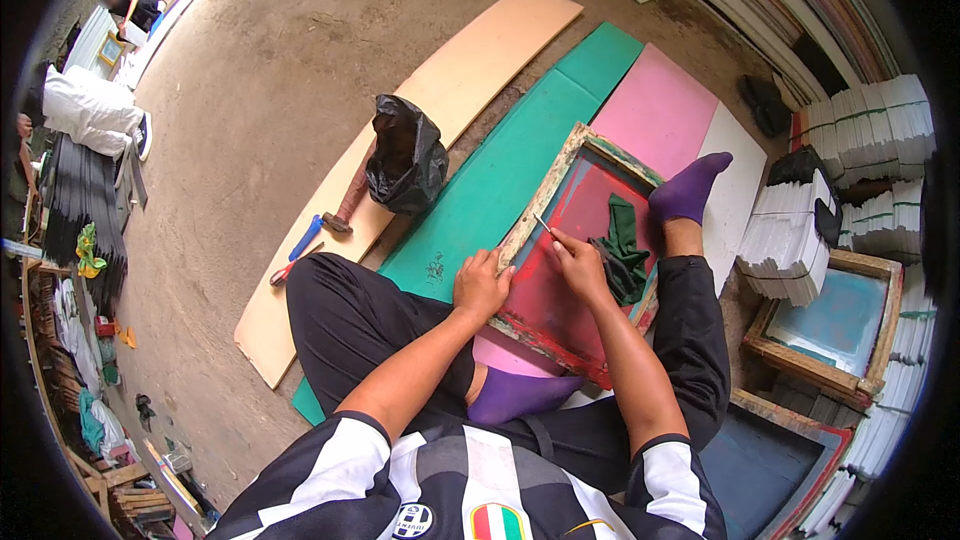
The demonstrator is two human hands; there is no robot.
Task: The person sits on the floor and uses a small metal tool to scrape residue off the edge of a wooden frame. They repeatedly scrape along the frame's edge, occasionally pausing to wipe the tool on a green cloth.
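Observation:
A worn wooden screen-printing frame point(540, 200) with red-stained mesh point(560, 285) lies tilted between my legs. My left hand point(482, 284) is closed on its left wooden edge. My right hand point(580, 265) pinches a thin tool with a slim metal shaft point(543, 225), whose tip meets the same wooden edge further up; the handle is hidden in my fingers, so its kind is unclear. Beside my right hand a crumpled dark green cloth point(625, 250) rests on the mesh. My foot in a purple sock point(692, 190) is against the frame's right side.
Peach point(480, 50), green point(560, 100) and pink point(655, 105) boards lie under and around me. On the left are a black plastic bag point(405, 155), a hammer point(338, 224) and a blue-handled tool point(305, 238). Another frame point(830, 320) and stacked white sheets point(790, 240) stand right. A person point(140, 10) is far left.

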